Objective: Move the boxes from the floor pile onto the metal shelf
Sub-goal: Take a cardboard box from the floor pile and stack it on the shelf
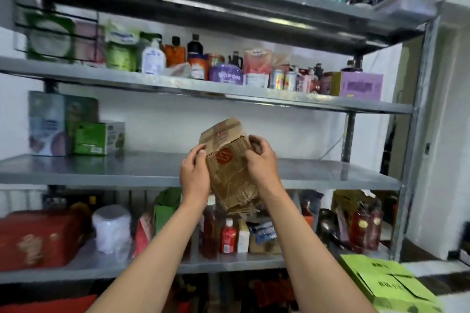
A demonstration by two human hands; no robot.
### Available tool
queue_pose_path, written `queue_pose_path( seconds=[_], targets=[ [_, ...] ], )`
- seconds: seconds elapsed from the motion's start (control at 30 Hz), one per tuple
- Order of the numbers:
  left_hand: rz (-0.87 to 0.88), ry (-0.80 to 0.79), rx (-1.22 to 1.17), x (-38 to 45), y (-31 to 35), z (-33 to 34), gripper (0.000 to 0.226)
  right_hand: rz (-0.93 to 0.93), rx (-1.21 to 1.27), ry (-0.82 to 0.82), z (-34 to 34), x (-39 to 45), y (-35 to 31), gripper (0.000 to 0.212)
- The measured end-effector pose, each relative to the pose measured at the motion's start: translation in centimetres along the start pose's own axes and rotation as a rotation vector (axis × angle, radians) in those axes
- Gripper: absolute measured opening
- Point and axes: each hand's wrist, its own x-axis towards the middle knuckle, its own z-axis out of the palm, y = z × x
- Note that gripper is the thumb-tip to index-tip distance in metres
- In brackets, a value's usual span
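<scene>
A worn brown cardboard box (229, 168) with a red round logo is held tilted in the air in front of the metal shelf (101, 170), at the front edge of its middle tier. My left hand (194, 175) grips the box's left side. My right hand (262, 157) grips its right side and upper corner. The box's lower end is crumpled and hangs below the tier's edge. The tier behind the box is mostly bare steel.
Green and printed boxes (99, 138) stand at the tier's left end. The tier above (229, 94) is crowded with bottles and cans. The tier below holds a red box (38, 239), bottles and jars. A lime-green box (391, 284) sits at lower right.
</scene>
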Motion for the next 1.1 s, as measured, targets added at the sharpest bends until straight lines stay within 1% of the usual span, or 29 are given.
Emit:
queue_pose_path(
  seconds=[0.13,0.2,0.27,0.3,0.43,0.5,0.57,0.63,0.7,0.77,0.83,0.87,0.9,0.93,0.97,1.0,1.07,1.1],
  targets=[
    [-0.049,0.14,-0.072,3.7,0.3,-3.6,0.024,0.005,-0.076,-0.182,5.6,2.4,-0.1,0.043],
    [-0.074,0.214,-0.101,5.6,-0.2,-5.6,0.025,-0.012,-0.18,-0.222,8.9,3.4,0.8,0.044],
    [-0.105,0.261,-0.128,7.3,-0.8,-7.4,0.027,-0.041,-0.257,-0.276,12.2,5.0,2.3,0.055],
    [-0.121,0.275,-0.128,8.1,-1.1,-8.2,0.027,-0.047,-0.299,-0.314,13.6,5.0,2.0,0.058],
    [-0.172,0.295,-0.102,11.6,-2.8,-11.6,0.021,-0.031,-0.437,-0.464,17.8,5.8,2.3,0.063],
    [-0.222,0.27,-0.062,13.3,-3.8,-13.3,0.021,-0.026,-0.406,-0.515,19.9,7.1,4.0,0.068],
    [-0.235,0.229,-0.041,14.7,-4.4,-14.3,0.023,-0.026,-0.329,-0.552,22.1,8.6,5.5,0.06],
    [-0.214,0.169,-0.05,16.3,-4.7,-15.0,0.034,-0.009,-0.235,-0.541,23.8,9.8,5.6,0.052],
    [-0.196,0.145,0.007,17.9,-4.8,-15.5,0.051,0.047,-0.162,-0.502,24.6,11.4,5.4,0.052],
    [-0.161,0.152,0.126,19.5,-5.5,-16.4,0.06,0.096,-0.118,-0.411,24.5,12.7,6.1,0.051],
    [-0.12,0.196,0.272,21.0,-6.2,-17.2,0.063,0.096,-0.177,-0.265,24.0,13.6,7.9,0.044],
    [-0.098,0.22,0.363,21.8,-6.9,-17.6,0.065,0.12,-0.221,-0.218,23.6,13.9,8.6,0.044],
    [-0.081,0.236,0.446,22.2,-7.2,-17.9,0.066,0.189,-0.256,-0.207,23.5,14.3,9.4,0.051],
    [-0.055,0.238,0.498,22.8,-7.9,-18.2,0.066,0.299,-0.264,-0.219,23.5,14.5,10.1,0.062],
    [-0.029,0.236,0.524,23.4,-8.4,-18.3,0.065,0.411,-0.241,-0.253,23.7,14.8,10.8,0.068],
    [-0.023,0.232,0.529,23.7,-8.5,-18.6,0.062,0.477,-0.186,-0.302,23.9,15.1,11.4,0.064],
    [-0.022,0.213,0.54,24.1,-8.0,-18.4,0.05,0.489,-0.033,-0.39,24.3,15.0,12.1,0.033],
    [-0.02,0.203,0.557,24.3,-7.7,-18.1,0.046,0.46,0.031,-0.399,24.8,15.0,12.4,0.023]
  ],
)
